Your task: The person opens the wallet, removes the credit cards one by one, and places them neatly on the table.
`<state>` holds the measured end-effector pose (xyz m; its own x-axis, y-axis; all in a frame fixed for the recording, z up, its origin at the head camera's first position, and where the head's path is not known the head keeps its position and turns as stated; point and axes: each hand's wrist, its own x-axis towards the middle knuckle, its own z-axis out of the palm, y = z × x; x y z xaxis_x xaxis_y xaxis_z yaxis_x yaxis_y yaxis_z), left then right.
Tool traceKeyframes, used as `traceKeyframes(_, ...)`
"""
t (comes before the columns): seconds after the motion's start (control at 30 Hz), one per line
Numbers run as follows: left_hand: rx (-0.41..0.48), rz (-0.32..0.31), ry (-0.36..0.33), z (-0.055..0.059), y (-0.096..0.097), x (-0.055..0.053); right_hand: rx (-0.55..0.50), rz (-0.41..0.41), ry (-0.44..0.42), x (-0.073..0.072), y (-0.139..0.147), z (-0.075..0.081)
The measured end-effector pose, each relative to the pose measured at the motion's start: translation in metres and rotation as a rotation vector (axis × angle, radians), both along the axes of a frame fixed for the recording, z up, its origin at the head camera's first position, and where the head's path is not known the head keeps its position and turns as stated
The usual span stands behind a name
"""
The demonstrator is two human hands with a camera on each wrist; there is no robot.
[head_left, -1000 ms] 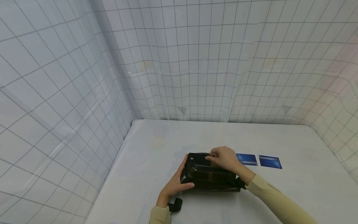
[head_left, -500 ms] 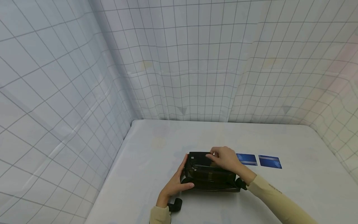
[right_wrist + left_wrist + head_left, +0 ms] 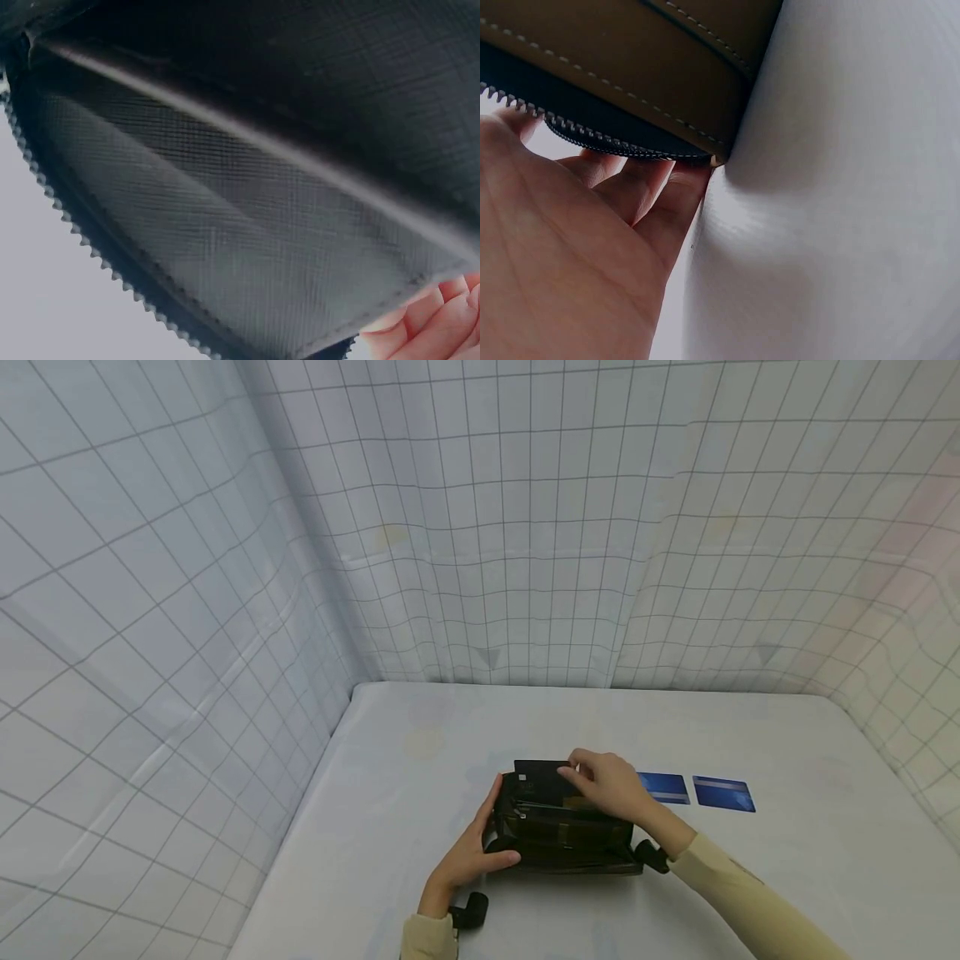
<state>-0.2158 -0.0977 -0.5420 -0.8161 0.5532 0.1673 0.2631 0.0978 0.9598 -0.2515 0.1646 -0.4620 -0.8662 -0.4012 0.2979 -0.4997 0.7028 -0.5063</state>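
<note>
Gripping the left end of a dark zip wallet (image 3: 573, 837) on the desk (image 3: 420, 760) with the left hand (image 3: 463, 858), spread between thumb and fingers. Beyond, pinching a black card (image 3: 538, 783), jutting from the wallet, with the curled right hand (image 3: 611, 787). Rightward, showing two blue cards (image 3: 724, 794) lying flat.

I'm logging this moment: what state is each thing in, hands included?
Wallet: open
Zip: undone
Black card: partly out of the wallet
Left blue card: flat on the table
Right blue card: flat on the table
Left hand: gripping the wallet's left end
Right hand: pinching the black card
</note>
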Motion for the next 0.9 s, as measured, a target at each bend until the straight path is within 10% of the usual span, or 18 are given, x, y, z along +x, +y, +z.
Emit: traceKeyframes(0.9, -0.042, 0.016, 0.016, -0.002, -0.001, 0.000, -0.129, -0.150, -0.097, 0.009, 0.045, 0.010)
